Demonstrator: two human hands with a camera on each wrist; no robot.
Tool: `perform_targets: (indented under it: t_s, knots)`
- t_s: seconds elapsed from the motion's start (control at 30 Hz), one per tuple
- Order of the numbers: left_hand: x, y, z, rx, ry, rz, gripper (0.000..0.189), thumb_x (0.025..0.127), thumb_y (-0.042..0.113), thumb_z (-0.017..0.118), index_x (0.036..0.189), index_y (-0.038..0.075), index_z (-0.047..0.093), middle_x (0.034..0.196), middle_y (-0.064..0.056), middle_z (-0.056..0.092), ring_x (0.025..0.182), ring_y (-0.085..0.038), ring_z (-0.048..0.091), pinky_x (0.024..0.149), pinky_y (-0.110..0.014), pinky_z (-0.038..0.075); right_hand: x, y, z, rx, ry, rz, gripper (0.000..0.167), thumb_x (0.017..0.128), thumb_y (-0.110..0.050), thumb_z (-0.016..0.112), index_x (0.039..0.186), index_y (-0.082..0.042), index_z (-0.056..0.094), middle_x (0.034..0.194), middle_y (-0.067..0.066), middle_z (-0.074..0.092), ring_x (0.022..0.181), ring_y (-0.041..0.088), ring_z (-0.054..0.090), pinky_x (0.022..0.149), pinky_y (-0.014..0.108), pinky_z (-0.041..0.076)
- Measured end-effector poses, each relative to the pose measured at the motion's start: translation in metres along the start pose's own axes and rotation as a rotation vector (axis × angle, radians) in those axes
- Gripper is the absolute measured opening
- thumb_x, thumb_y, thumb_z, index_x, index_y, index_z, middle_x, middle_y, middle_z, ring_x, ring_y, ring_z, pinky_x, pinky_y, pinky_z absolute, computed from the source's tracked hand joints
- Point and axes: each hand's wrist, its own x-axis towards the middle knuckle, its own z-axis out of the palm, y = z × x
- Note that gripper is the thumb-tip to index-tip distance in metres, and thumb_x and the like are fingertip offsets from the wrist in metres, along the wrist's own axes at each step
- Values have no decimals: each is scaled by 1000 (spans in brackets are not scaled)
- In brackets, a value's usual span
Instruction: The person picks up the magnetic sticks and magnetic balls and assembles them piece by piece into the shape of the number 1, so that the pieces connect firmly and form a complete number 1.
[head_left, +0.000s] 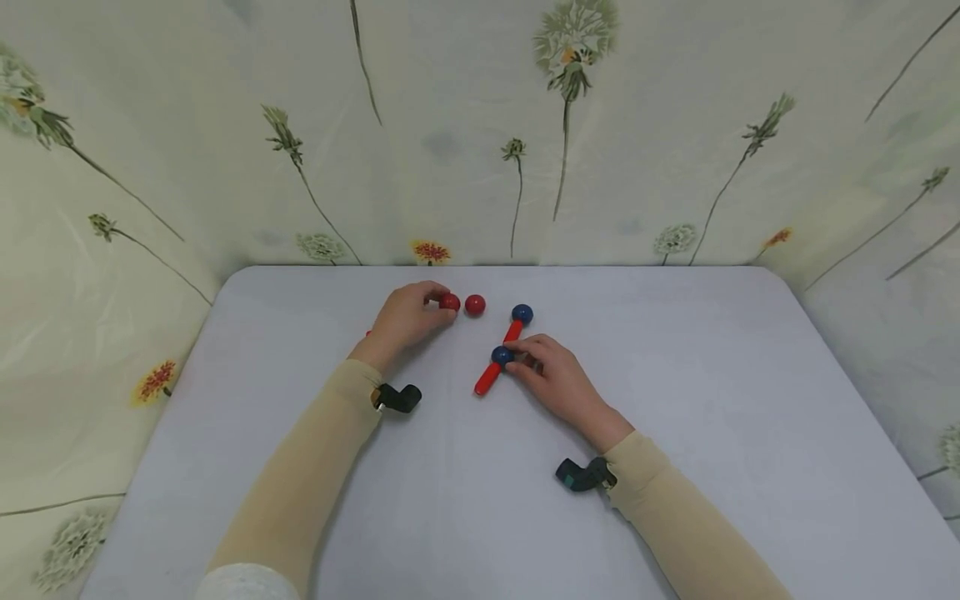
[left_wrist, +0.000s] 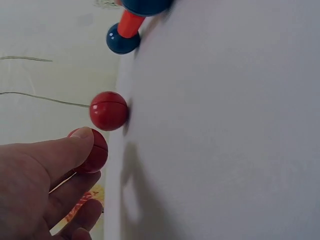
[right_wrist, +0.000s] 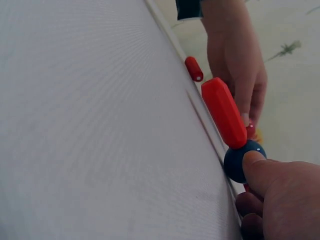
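Fingers (left_wrist: 70, 192) of the left hand (head_left: 405, 317) pinch a red ball (head_left: 450, 302); the right hand (head_left: 558, 379) pinches a blue ball (head_left: 500, 357) between red rods (head_left: 487, 380).

Far across the white table (head_left: 465, 517) we see a red ball (head_left: 475, 305), a red rod (right_wrist: 194, 69) to its left and a blue ball (head_left: 522, 314) to its right

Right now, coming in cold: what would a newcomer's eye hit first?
Probably the red-and-blue chain slanting over the far half of the white tabletop, its nearer blue ball pinched by the right hand. Next, two red balls to its left near the far edge: the left red ball pinched by the left hand, the right red ball beside it.
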Motion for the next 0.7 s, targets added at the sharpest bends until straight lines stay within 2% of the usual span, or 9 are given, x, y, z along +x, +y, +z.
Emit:
perform_targets:
  t_s: [0.17,0.33,0.57,0.7]
  knots:
    - [-8,4,-6,-5,39,6,41,91,35,72,127,19,64,122,1,62,120,-23,51,99,-43,44,0,2,0,-3,-1,-2,33,92,-24,72,124,-15,68,107,-3,61,85,10,56,73,30,50]
    - [-15,1,-10,-33,50,-1,39,90,33,74,125,19,64,119,1,63,117,-22,54,96,-41,46,0,4,1,2,-1,-4,34,93,-26,72,124,-15,68,107,-3,61,85,10,56,73,30,50]
    - [-26,-3,-10,-98,52,-29,40,88,34,75,123,18,64,116,1,64,108,-19,56,85,-36,50,0,6,2,0,6,-8,34,92,-27,72,124,-16,68,107,-4,62,85,9,56,72,29,50]
    - [-35,-5,-10,-122,57,-23,40,87,37,76,120,18,65,112,3,64,102,-17,57,80,-35,51,0,4,2,5,8,-6,34,92,-27,72,124,-15,68,107,-4,62,85,8,57,71,29,50]
